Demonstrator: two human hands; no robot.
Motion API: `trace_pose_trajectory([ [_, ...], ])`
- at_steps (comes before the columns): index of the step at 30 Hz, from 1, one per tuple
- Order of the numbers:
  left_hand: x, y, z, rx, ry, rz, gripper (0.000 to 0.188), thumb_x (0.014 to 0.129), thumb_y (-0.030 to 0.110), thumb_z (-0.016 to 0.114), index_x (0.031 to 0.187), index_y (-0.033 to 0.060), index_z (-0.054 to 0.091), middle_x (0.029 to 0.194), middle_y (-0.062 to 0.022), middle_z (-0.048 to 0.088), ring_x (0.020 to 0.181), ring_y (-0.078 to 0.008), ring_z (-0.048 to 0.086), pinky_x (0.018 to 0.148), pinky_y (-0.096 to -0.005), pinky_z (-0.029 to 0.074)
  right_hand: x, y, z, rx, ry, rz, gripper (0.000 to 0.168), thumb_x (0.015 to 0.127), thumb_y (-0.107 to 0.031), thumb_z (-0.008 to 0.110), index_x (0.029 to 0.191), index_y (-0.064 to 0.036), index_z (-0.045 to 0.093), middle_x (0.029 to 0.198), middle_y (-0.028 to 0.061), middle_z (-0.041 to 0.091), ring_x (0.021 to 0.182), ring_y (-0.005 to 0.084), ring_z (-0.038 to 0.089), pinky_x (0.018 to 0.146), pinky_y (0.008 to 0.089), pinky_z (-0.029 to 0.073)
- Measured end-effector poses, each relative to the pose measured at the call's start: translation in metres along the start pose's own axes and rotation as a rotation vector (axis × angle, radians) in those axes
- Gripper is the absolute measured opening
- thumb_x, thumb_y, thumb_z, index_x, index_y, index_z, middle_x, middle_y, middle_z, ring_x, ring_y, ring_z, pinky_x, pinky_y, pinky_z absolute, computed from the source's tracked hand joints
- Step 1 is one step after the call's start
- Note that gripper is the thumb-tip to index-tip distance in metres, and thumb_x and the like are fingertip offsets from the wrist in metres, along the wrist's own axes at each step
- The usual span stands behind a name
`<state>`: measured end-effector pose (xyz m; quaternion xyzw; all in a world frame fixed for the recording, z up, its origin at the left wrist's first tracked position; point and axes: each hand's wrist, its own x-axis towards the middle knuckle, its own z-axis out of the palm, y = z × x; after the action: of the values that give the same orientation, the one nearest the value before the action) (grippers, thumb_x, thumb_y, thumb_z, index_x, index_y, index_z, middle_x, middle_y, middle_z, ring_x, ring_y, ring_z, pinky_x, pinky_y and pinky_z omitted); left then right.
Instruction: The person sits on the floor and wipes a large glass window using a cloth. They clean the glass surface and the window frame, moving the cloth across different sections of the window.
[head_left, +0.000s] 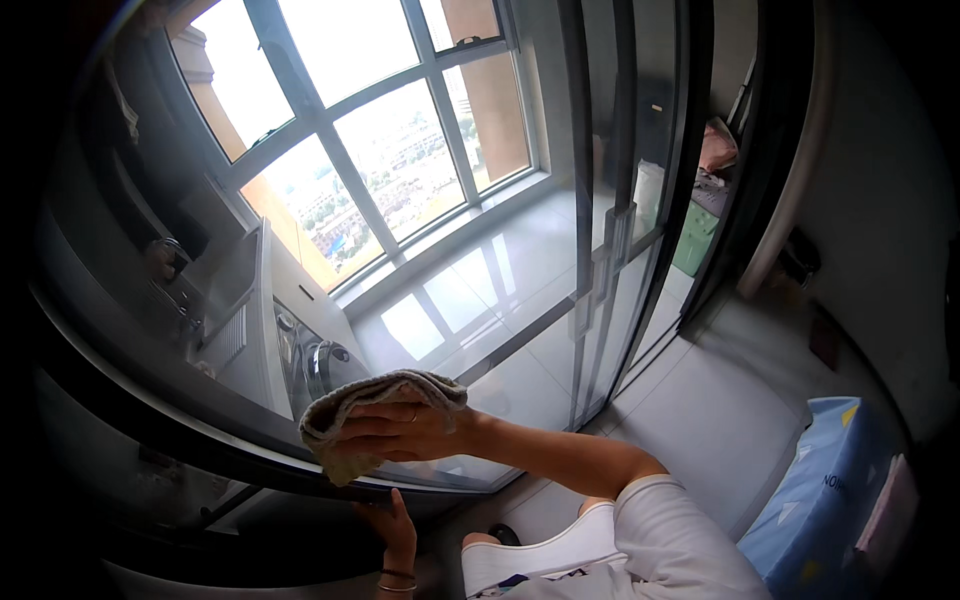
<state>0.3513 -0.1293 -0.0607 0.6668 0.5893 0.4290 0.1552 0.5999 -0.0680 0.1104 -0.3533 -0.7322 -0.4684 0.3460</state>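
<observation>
My right hand (409, 431) presses a folded grey-beige cloth (341, 420) against a glass door panel (480, 420) near its dark frame edge; a ring is on one finger. Lower down, my left hand (394, 525), with bracelets at the wrist, is at the dark door frame (315, 484). Its thumb or a finger points up, and the other fingers are partly lost in shadow, so its grip is unclear.
Through the glass are a large window (375, 142), a tiled floor (480, 292) and a front-loading washing machine (319, 360). Door handles (615, 240) stand upright at the right. A blue patterned cover (802, 480) lies at lower right, and a green container (694, 236) beyond the doorway.
</observation>
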Motion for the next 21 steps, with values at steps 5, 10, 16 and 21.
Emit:
trace_pose_trajectory([
  [5, 0.011, 0.059, -0.053, -0.096, 0.045, 0.048, 0.053, 0.095, 0.016, 0.053, 0.138, 0.0002, 0.025, 0.131, -0.0164, 0.037, 0.119, -0.0263, 0.042, 0.098, -0.0405, 0.035, -0.016, 0.119, -0.019, 0.054, 0.200, 0.327, 0.049, 0.085, -0.069, 0.039, 0.127, -0.047, 0.052, 0.150, -0.0038, 0.033, 0.143, 0.0272, 0.019, 0.112, 0.0596, -0.001],
  [10, 0.073, 0.140, -0.130, -0.009, 0.298, 0.259, 0.057, 0.097, 0.024, 0.052, 0.140, -0.0008, 0.025, 0.137, -0.0166, 0.034, 0.121, -0.0257, 0.041, 0.100, -0.0405, 0.034, -0.066, 0.259, -0.047, -0.010, 0.286, 0.817, 0.071, 0.094, -0.060, 0.026, 0.147, -0.013, 0.027, 0.155, 0.0202, 0.013, 0.142, 0.0431, 0.009, 0.107, 0.0641, 0.002],
  [16, 0.144, 0.218, -0.155, -0.148, 0.393, 0.411, 0.062, 0.095, 0.032, 0.056, 0.137, -0.0043, 0.027, 0.129, -0.0204, 0.037, 0.114, -0.0260, 0.045, 0.095, -0.0383, 0.040, -0.146, 0.216, 0.005, -0.152, 0.284, 1.520, 0.064, 0.100, -0.048, 0.013, 0.150, -0.008, 0.011, 0.156, 0.0161, 0.009, 0.143, 0.0335, 0.009, 0.112, 0.0476, 0.008],
  [21, 0.175, 0.238, -0.173, -0.203, 0.532, 0.430, 0.057, 0.095, 0.034, 0.057, 0.130, -0.0055, 0.035, 0.119, -0.0198, 0.045, 0.106, -0.0263, 0.051, 0.091, -0.0355, 0.043, -0.019, 0.231, -0.017, -0.110, 0.271, 1.364, 0.060, 0.098, -0.043, 0.027, 0.141, -0.001, 0.035, 0.147, 0.0244, 0.029, 0.137, 0.0412, 0.022, 0.109, 0.0523, 0.010],
])
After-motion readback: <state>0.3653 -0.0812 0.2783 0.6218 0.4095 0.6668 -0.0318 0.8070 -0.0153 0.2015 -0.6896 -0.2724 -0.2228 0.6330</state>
